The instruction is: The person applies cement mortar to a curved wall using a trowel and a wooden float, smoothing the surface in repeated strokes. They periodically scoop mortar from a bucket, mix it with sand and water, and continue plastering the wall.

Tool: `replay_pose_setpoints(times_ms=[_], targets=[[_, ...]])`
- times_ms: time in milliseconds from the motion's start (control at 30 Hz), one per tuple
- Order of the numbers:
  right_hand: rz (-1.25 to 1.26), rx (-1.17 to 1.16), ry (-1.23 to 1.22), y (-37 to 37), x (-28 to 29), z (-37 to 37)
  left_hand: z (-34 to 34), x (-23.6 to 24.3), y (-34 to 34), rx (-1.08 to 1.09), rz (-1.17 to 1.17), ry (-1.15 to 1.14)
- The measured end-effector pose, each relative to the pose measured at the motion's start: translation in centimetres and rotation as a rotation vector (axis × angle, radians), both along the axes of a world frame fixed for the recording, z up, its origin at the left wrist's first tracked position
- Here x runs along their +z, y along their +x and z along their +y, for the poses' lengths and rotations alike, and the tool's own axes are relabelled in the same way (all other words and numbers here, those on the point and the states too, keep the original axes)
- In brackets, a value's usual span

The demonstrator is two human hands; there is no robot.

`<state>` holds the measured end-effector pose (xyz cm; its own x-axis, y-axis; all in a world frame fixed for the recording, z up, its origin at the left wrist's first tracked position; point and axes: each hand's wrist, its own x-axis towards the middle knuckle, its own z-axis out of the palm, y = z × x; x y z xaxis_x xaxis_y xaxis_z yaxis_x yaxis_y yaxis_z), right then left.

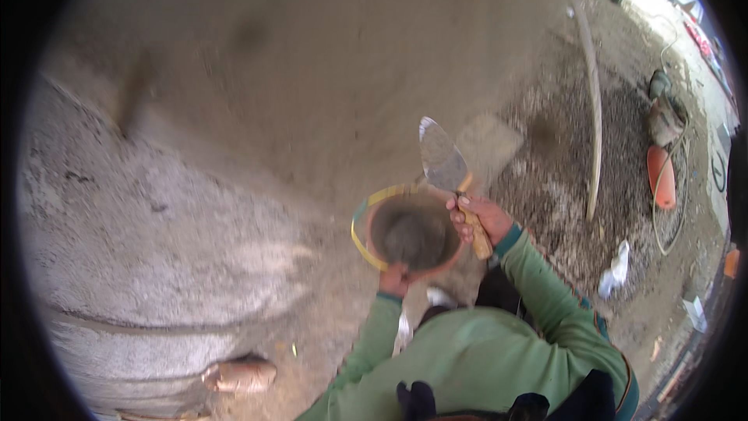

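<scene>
My right hand (483,218) grips the wooden handle of a trowel (442,157), its metal blade raised just above the far rim of an orange bucket and smeared with grey material. My left hand (396,277) holds the near rim of that bucket (448,259), which has a yellow band around its left side and grey mortar (409,230) inside. A smooth grey mortar surface (327,86) spreads beyond the bucket.
A pale pole (588,86) runs along the right over dark gravel (561,156). Farther right lie an orange object (661,179), a dirty sack (666,117), a cord and white scraps (615,269). A brownish lump (240,376) lies at the lower left beside rough concrete (156,242).
</scene>
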<state>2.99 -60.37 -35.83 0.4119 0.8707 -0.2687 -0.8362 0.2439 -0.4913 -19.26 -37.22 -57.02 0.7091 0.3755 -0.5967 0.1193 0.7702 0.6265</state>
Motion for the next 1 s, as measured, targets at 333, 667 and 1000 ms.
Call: replay_pose_setpoints(times_ms=[333, 667, 1000], targets=[[-0.739, -1.201, 0.338, 17.9, 19.5, -10.2, -1.6, -1.8, -7.6, -0.409, 0.523, 0.969], [-1.576, -0.705, -1.146, 37.3, 1.2, -5.2, -8.4, 0.9, -4.8, -0.893, 0.655, 1.607], [-1.49, 0.855, -0.875, 14.9, -18.7, -7.7, -14.4, 2.5, 8.0, 0.01, 0.44, 0.364]])
